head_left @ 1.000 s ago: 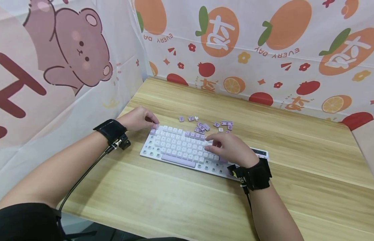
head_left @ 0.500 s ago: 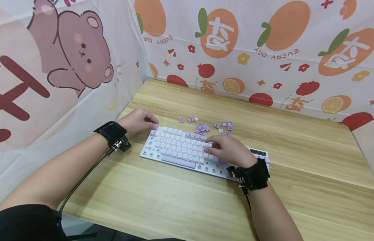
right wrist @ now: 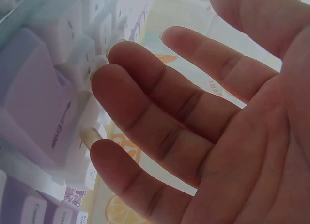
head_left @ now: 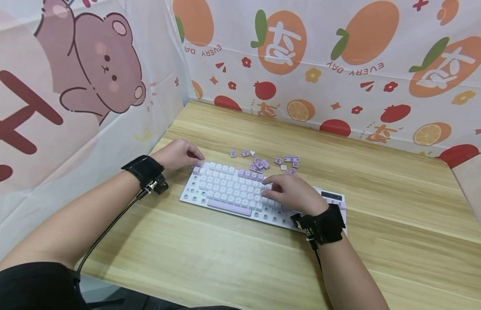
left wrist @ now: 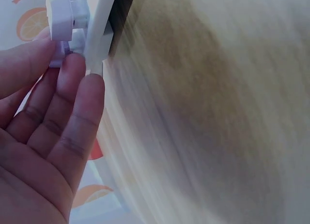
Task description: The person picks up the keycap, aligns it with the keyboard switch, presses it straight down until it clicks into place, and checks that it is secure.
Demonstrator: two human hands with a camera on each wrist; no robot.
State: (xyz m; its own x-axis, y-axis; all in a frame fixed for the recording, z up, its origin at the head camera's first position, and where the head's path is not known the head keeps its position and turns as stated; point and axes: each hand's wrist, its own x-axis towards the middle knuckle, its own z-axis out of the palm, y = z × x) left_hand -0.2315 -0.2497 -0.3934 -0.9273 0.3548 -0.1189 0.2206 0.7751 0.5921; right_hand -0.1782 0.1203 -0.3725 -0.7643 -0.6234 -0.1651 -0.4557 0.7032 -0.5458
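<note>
A white keyboard (head_left: 198,201) lies on the table, with white and purple keycaps over much of it and bare switches along its lower left and lower right. At its far left corner my left hand (head_left: 176,155) pinches a small purple keycap (left wrist: 57,58) between thumb and fingertips, right at the board's edge. My right hand (head_left: 298,194) hovers over the right part of the keyboard with fingers loosely bent and nothing in them. In the right wrist view, its fingertips are close to the white keys beside the large purple Enter key (right wrist: 36,100). The hand hides part of the board.
Behind the keyboard lie several loose purple keycaps (head_left: 259,163), with a white keycap (head_left: 283,168) nearer the right hand. Printed cloth (head_left: 322,86) hangs along the table's back and left. A cable (head_left: 108,228) runs down from the left wrist.
My right hand has shifted slightly left, showing more of the keyboard's right end. The left hand stays at the far left corner.
</note>
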